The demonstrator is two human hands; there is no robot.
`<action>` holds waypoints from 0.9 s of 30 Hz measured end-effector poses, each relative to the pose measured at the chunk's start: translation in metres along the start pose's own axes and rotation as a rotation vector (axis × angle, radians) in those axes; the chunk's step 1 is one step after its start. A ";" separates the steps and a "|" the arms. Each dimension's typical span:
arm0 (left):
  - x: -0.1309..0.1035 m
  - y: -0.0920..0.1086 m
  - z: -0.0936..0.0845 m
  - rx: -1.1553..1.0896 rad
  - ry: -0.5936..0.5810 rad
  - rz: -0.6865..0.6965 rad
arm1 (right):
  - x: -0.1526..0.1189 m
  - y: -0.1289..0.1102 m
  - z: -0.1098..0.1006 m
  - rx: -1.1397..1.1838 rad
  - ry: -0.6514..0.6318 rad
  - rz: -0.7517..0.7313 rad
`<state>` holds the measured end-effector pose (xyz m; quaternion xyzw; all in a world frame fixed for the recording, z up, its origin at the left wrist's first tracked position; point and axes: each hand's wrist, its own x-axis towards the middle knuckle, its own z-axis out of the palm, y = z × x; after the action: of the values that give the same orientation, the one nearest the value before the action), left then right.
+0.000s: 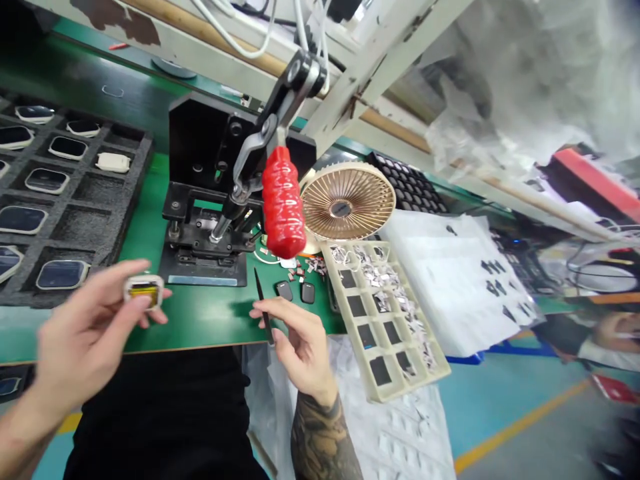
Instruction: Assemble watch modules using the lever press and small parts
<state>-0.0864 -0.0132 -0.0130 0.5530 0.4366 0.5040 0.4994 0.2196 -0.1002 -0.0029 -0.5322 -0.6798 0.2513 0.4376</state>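
My left hand pinches a small white watch case between thumb and fingers, with a yellow part showing inside it. The case is held above the green bench top, left of the press base. In my right hand is a slim dark pair of tweezers, its narrow tip pointing up and away from me. Just beyond that hand, two small black watch-shaped pieces lie on the bench. A black toggle press with a red handle stands between and beyond my hands.
On the left, a grey foam tray holds several watch cases. A beige fan stands behind a compartment box of small parts. White sheets with black bits lie to the right. The green bench's front edge runs near my body.
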 end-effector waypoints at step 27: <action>-0.007 -0.024 0.063 -0.096 -0.304 -0.195 | 0.016 0.007 0.083 0.179 0.399 -0.174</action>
<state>-0.0238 -0.0241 -0.0374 0.5535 0.3829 0.3840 0.6321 0.1510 -0.0725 -0.0442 -0.4698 -0.5982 0.1617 0.6287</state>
